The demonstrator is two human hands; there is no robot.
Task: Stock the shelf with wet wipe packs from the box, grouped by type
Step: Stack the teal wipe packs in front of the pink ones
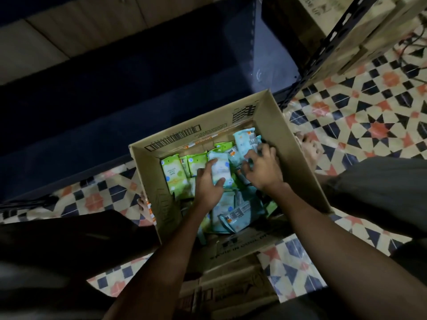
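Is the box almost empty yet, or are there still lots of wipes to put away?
Still lots. The cardboard box holds many green packs and blue packs, mixed together. In hand: the left hand grips a pale blue pack, and the right hand reaches among blue packs at the far corner. The dark shelf above looks bare where visible, so no stocking shows as done yet.

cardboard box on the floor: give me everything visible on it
The cardboard box is plain brown corrugated card, open at the top, sitting on the patterned tile floor in front of a dark shelf. Printed barcodes and text run along the inside of its far flap. Inside lie green packs at the left and light blue packs at the right and near side. Both hands reach in: the left hand grips a pale pack, the right hand curls over blue ones.
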